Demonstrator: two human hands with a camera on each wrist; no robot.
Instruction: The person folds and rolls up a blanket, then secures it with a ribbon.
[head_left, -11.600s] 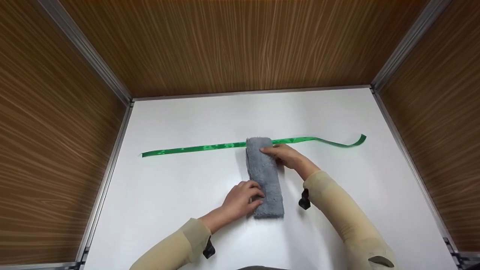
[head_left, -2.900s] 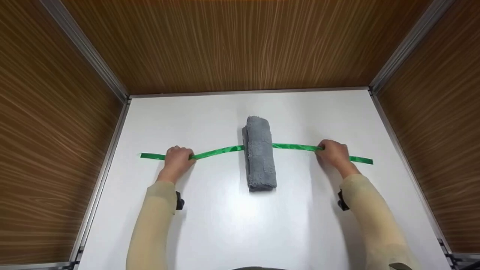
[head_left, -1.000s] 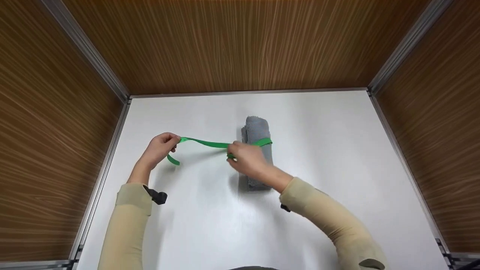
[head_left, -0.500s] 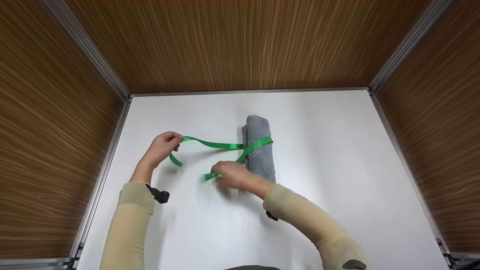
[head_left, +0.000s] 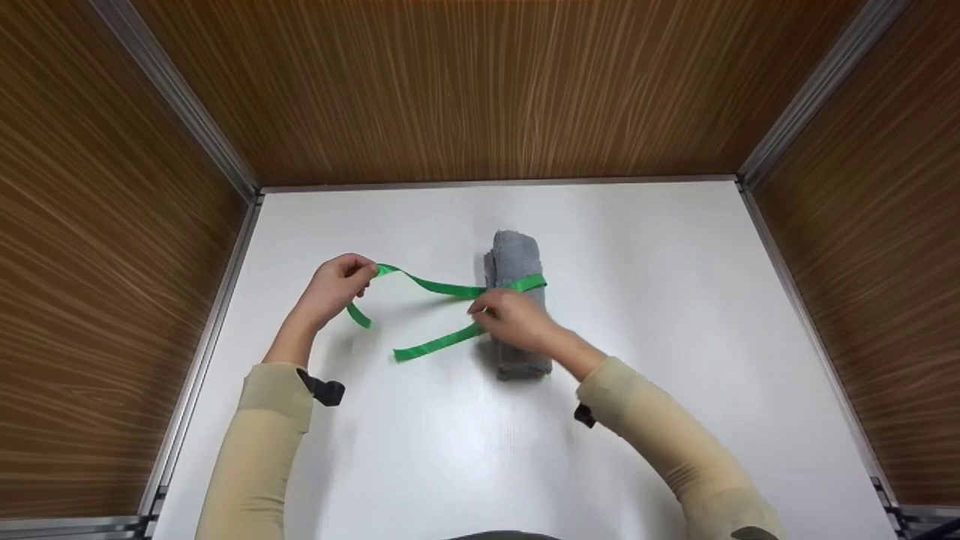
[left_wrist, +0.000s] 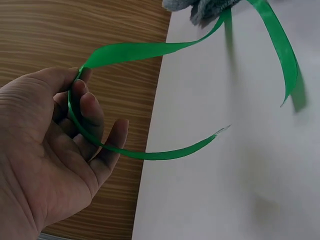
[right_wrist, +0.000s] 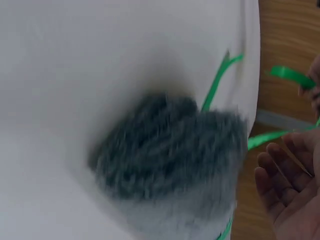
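Since half a second ago the right hand (head_left: 514, 321) has come back up from the bench (head_left: 675, 315) to the left side of the towel (head_left: 519, 262), and the loose ribbon (head_left: 435, 286) end it had held now trails free on the bench toward the lower left. The left hand (head_left: 335, 286) has stayed raised at the left, barely shifted.

Left hand: fingers curled, pinching the ribbon between thumb and fingertips (left_wrist: 90, 107); the short tail curls below it. Right hand: on the towel where the two ribbon strands cross; whether it pinches the ribbon cannot be told, and the right wrist view is blurred, showing only part of a palm.

Towel: grey, rolled, lying mid-bench, ribbon looped over its far half. No writing or labels readable.
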